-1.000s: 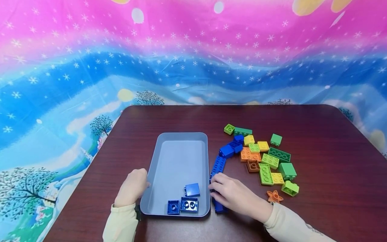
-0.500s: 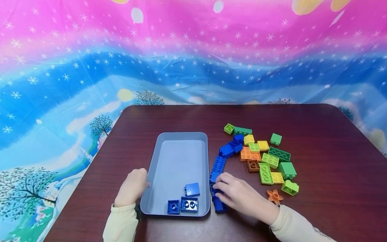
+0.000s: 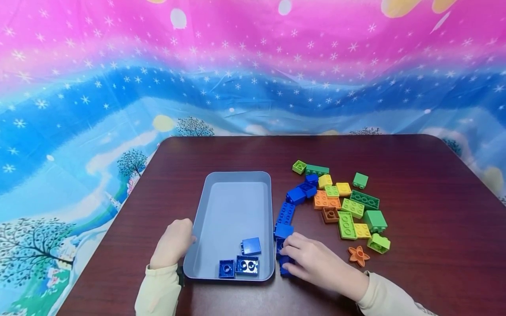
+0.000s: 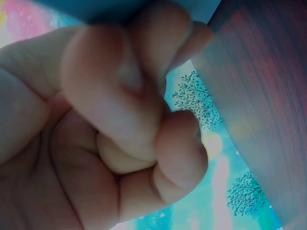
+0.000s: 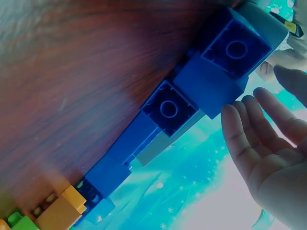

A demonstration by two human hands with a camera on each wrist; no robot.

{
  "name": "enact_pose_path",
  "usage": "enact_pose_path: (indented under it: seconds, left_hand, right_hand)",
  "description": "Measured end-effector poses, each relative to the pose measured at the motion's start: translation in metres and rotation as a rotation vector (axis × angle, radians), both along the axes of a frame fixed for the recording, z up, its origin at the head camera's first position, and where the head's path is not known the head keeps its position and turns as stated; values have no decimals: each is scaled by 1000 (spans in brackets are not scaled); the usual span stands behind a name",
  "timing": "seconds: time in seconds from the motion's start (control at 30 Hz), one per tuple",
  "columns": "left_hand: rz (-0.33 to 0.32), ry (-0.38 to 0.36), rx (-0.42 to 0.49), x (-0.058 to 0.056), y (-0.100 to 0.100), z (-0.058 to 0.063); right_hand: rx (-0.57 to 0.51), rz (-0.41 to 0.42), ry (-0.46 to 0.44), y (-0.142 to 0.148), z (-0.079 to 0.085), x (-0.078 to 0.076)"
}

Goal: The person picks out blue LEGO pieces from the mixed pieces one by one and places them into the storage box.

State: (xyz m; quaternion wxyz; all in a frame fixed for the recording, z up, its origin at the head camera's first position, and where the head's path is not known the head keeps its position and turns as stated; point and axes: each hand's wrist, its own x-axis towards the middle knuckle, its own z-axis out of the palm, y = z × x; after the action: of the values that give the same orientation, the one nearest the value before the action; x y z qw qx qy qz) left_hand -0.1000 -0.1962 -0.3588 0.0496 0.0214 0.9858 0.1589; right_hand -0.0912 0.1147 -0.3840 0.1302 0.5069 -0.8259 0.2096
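My left hand (image 3: 171, 243) rests beside the left rim of a grey tray (image 3: 225, 210). Its fingers hang curled with nothing seen between them, as the left wrist view of the hand (image 4: 110, 105) shows. Two hollow-side-up blue bricks (image 3: 247, 265) and a smooth-sided blue brick (image 3: 251, 246) lie in the tray. Along the tray's right side runs a line of blue toy bricks (image 3: 284, 230). Over its near end is my right hand (image 3: 316, 263), partly hiding the bricks. In the right wrist view, relaxed fingers (image 5: 240, 139) stay close to a blue brick (image 5: 211, 86); contact is unclear.
Right of the blue line lie loose green, yellow and orange bricks, including a tall green brick (image 3: 374, 221) and a brown brick (image 3: 330, 214). An orange flower-shaped piece (image 3: 358, 256) is near the right forearm. A patterned cloth (image 3: 253, 87) hangs behind the dark table (image 3: 158, 184).
My right hand has shifted right and slightly toward the near edge along the blue line, uncovering blue bricks it hid before. The left hand and the bricks in the tray stay put.
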Motion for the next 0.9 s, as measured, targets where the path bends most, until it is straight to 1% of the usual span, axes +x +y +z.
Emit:
enact_pose_path:
  seconds: [0.27,0.47,0.63,0.77,0.9]
  left_hand:
    - [-1,1,-1,0,0,-1]
    - [-3,-8,-4,-1,0,-1]
    - [-14,5,-9,-2,0,-1]
    - [-12,3,-1,-2,0,-1]
    - [-4,-5,9,-2,0,-1]
  right_hand:
    - [133,5,32,-3,2,0]
    - [167,27,80,-6,1,1]
    - [171,36,119,-8,0,3]
    - [203,32,114,-8,2,4]
    - [270,22,109,-9,4,4]
